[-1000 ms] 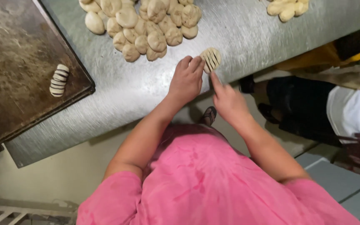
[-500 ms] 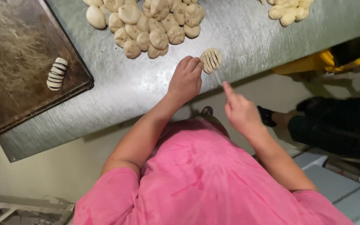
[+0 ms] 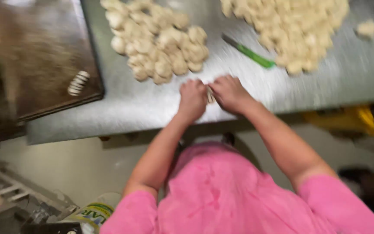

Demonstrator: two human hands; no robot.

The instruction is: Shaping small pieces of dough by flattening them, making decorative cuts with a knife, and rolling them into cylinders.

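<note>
Both hands, left hand [image 3: 192, 100] and right hand [image 3: 229, 93], pinch a small dough piece [image 3: 211, 96] on the steel table [image 3: 152, 108], just below the nearer dough heap [image 3: 156, 41]. A green-handled tool [image 3: 248, 52] lies right of that heap; a dark tray [image 3: 44, 56] with one ridged roll [image 3: 78, 82] sits left.

A dark baking tray [image 3: 44, 56] is lying over the left edge of the steel table [image 3: 143, 108], carrying one ridged, shaped dough piece [image 3: 78, 82] near its right edge. A heap of dough lumps [image 3: 156, 41] is sitting toward the table's far edge, with a second heap [image 3: 286, 28] spreading toward the far right corner. A green-handled knife [image 3: 248, 52] is lying slantwise between the two heaps.
</note>
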